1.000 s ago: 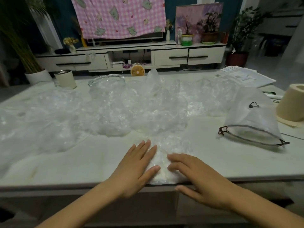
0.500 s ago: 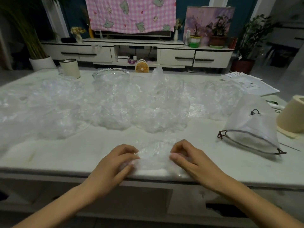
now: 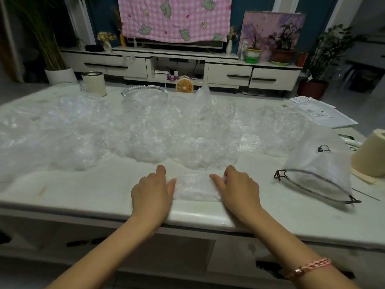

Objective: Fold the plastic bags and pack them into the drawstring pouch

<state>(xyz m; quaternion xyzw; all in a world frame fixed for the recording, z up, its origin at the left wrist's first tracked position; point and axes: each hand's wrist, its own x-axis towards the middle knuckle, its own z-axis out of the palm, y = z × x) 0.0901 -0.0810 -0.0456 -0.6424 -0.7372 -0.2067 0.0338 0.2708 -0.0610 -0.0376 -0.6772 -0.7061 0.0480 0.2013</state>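
Folded plastic bag (image 3: pixel 196 187): a small flat clear packet near the table's (image 3: pixel 83 190) front edge, lying between the two hands.
Left hand (image 3: pixel 153 189): at the packet's left end, fingers curled in narrow, thumb laid against the plastic, pinching that end.
Right hand (image 3: pixel 237 188): at the packet's right end, thumb stretched over the top and fingers curled close, gripping that end; a pink bracelet (image 3: pixel 308 268) sits on the wrist.
Loose plastic bags (image 3: pixel 145 130): a crumpled clear heap just behind the packet, spreading far to its left and right.
Drawstring pouch (image 3: pixel 318 170): well to the packet's right, lying on its side with its dark-corded mouth open toward the packet.
Paper roll (image 3: pixel 370 155): beyond the pouch, farther right of the packet.
Glass ashtray (image 3: pixel 144 93): far behind the packet, past the heap.
Cup (image 3: pixel 94 83): behind and left of the packet, beside the ashtray.
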